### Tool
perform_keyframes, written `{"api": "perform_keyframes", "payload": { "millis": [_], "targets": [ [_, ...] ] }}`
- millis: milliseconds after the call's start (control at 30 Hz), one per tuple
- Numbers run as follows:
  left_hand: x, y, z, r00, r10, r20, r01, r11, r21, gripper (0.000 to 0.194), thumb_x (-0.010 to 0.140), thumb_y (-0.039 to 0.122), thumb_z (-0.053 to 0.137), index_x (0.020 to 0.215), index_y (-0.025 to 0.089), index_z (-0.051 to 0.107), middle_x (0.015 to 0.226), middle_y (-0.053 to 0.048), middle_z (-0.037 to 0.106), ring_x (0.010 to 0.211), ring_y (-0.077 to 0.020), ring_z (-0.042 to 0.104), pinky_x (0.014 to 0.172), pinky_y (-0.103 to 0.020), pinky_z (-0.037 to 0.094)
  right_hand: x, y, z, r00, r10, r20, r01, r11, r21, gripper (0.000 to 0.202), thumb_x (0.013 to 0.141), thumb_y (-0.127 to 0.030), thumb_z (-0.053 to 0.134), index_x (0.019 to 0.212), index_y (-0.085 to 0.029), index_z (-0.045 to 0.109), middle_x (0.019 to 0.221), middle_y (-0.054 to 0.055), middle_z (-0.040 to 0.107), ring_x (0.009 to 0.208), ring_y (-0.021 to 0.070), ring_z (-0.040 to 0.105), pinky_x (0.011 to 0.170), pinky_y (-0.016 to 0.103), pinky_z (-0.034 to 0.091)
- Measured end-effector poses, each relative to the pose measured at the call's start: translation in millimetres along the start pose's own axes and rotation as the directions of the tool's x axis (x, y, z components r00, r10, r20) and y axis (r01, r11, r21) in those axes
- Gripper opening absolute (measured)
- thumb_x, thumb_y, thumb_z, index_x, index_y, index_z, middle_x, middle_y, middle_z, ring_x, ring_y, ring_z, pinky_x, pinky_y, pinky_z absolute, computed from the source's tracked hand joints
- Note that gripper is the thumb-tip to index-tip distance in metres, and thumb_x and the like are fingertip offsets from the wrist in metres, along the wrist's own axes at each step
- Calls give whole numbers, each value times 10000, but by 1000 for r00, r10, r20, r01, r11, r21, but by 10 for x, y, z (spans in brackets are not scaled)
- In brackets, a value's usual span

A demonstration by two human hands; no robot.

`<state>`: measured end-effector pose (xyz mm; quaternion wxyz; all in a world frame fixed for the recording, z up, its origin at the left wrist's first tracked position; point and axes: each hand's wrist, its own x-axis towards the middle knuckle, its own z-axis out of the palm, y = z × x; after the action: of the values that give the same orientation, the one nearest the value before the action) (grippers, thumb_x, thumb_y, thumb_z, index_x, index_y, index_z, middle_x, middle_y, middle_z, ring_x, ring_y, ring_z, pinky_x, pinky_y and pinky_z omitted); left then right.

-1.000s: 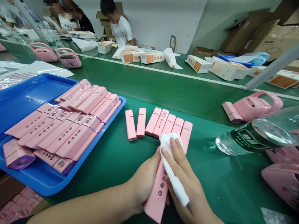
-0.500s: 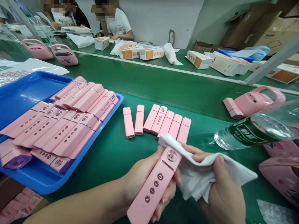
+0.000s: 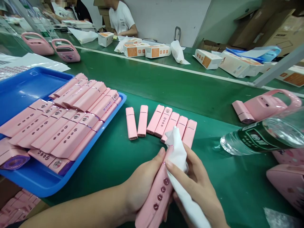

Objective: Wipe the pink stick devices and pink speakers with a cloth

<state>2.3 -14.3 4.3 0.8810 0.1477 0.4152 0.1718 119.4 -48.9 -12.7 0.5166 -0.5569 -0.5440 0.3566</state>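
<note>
Wrapped around a long pink handheld device [image 3: 158,198] with a column of round buttons is my left hand [image 3: 142,183]. A white cloth [image 3: 178,155] is gripped in my right hand [image 3: 197,180], which presses it over the device's upper end. That end, with its round picture, is covered by the cloth. Just beyond my hands, several similar pink devices [image 3: 163,122] lie in a row on the green table [image 3: 111,152]. The nearest of them are partly hidden behind the cloth.
At left, a blue tray [image 3: 71,172] carries stacked pink devices. A water bottle [image 3: 258,136] lies on its side at right, near pink handled units [image 3: 266,104]. White-and-orange boxes [image 3: 158,51] stand across the table, where a person in a white shirt [image 3: 122,19] sits.
My right hand has moved left and brought the cloth over the device's top, hiding its round picture. The device has turned slightly in my left hand.
</note>
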Motion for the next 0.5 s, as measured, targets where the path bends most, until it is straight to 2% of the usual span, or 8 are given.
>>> {"api": "perform_keyframes", "payload": {
  "millis": [67, 133, 267, 333, 367, 400, 433, 500],
  "targets": [
    [1, 1, 8, 998, 51, -35, -50, 998, 23, 689, 906, 545, 199, 485, 131, 553, 363, -18, 473, 249, -82, 438, 250, -154, 324, 50, -46, 42, 985, 172, -1, -172, 983, 63, 518, 811, -313, 637, 1306, -262, 493, 1069, 42, 698, 862, 238, 700, 542, 226, 607],
    [-2, 0, 17, 994, 113, 3, -113, 993, 26, 647, 912, 530, 217, 516, 140, 549, 357, -5, 457, 266, -82, 430, 264, -160, 308, 76, -56, 0, 969, 241, 51, -245, 964, 99, 404, 798, -309, 651, 1197, -260, 603, 1002, 29, 721, 833, 239, 707, 560, 225, 608],
    [-42, 42, 7, 957, 275, 89, -278, 960, 21, 418, 870, 503, 407, 669, 160, 537, 405, 38, 458, 298, -66, 396, 309, -163, 292, 52, 95, -221, 996, -61, 58, 64, 996, -54, 191, 809, -285, 620, 964, -268, 730, 1050, 26, 704, 962, 268, 668, 760, 284, 586],
    [-87, 128, -47, 917, 398, 39, -400, 910, 106, 365, 821, 511, 489, 727, 161, 529, 486, 36, 490, 347, -59, 408, 348, -165, 321, 47, 212, -288, 978, -198, 59, 205, 969, -139, 211, 840, -262, 563, 976, -279, 724, 1096, 14, 687, 1047, 271, 626, 861, 323, 542],
    [-113, 191, -92, 872, 490, -24, -476, 857, 200, 364, 807, 521, 499, 774, 161, 532, 536, 29, 507, 383, -64, 430, 372, -170, 343, 52, 262, -299, 969, -237, 69, 245, 955, -169, 233, 858, -251, 533, 1005, -285, 711, 1099, 9, 686, 1052, 263, 624, 868, 324, 536],
    [-139, 262, -148, 794, 599, -99, -536, 768, 351, 374, 813, 531, 478, 838, 163, 536, 593, 20, 526, 429, -77, 468, 404, -180, 376, 61, 302, -298, 963, -252, 93, 265, 947, -181, 250, 870, -241, 513, 1036, -288, 695, 1091, 7, 690, 1040, 252, 631, 854, 310, 540],
    [-163, 338, -213, 681, 713, -165, -548, 646, 531, 388, 830, 537, 437, 912, 170, 531, 658, 5, 551, 492, -99, 518, 448, -199, 420, 72, 330, -289, 953, -277, 122, 297, 935, -193, 261, 879, -238, 499, 1062, -289, 679, 1092, 6, 690, 1029, 240, 638, 838, 291, 545],
    [-195, 479, -362, 404, 889, -216, -400, 384, 832, 419, 867, 519, 357, 1094, 186, 473, 854, -48, 606, 715, -174, 615, 619, -282, 504, 89, 360, -264, 932, -323, 167, 354, 910, -216, 266, 888, -235, 480, 1068, -289, 668, 1120, -1, 678, 1028, 219, 640, 838, 255, 536]
  ]
}}
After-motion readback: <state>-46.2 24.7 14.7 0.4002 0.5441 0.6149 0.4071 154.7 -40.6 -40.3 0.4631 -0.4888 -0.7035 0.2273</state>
